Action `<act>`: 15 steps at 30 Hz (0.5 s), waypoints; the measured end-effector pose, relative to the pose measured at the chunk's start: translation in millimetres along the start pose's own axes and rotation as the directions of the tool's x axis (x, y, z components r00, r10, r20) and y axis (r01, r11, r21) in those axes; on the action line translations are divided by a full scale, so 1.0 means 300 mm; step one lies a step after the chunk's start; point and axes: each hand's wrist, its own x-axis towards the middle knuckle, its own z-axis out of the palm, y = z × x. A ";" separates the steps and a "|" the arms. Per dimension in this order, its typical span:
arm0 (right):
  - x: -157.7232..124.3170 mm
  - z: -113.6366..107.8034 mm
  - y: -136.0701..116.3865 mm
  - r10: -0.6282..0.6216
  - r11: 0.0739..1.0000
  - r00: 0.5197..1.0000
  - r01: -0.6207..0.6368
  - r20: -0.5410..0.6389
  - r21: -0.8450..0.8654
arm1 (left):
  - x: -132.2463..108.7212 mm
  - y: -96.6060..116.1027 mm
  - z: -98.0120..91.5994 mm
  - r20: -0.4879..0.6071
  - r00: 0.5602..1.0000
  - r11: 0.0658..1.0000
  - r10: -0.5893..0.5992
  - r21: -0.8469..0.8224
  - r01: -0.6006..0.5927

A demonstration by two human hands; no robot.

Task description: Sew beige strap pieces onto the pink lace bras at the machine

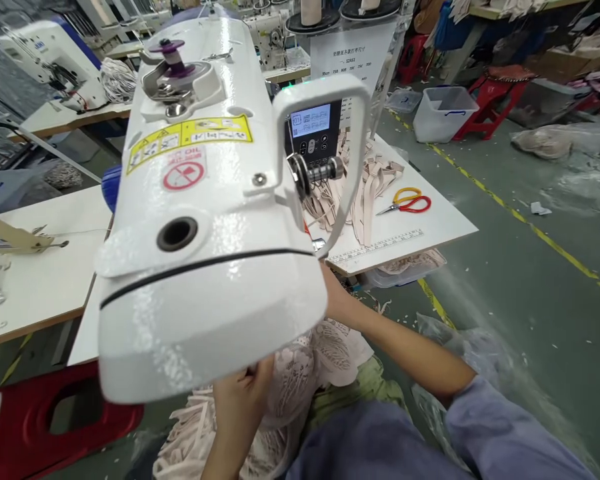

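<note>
A big white sewing machine head (pixel 205 200) fills the middle of the view and hides the needle area. My left hand (pixel 243 393) shows just below its front edge, fingers curled onto pale pink lace fabric (pixel 325 353) in my lap. My right forearm reaches under the machine's right side; the right hand (pixel 333 293) is mostly hidden there and its fingers do not show. More pink fabric and strips hang down near my knees.
Red-and-yellow scissors (pixel 409 202) and a heap of beige straps (pixel 367 187) lie on the white table (pixel 445 227) to the right. A control panel (pixel 314 133) sits on the machine. A red plastic stool (pixel 25 420) stands lower left, a white bin (pixel 443 110) on the floor beyond.
</note>
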 end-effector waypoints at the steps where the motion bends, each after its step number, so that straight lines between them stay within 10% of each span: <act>1: 0.000 0.000 -0.003 -0.001 1.000 1.000 0.001 0.004 -0.002 | 0.001 0.002 0.000 -0.016 1.000 1.000 -0.014 0.002 0.014; 15: -0.006 -0.019 -0.007 -0.031 0.999 1.000 0.031 -0.002 -0.027 | 0.031 0.021 0.009 0.016 0.994 0.994 0.107 0.013 -0.107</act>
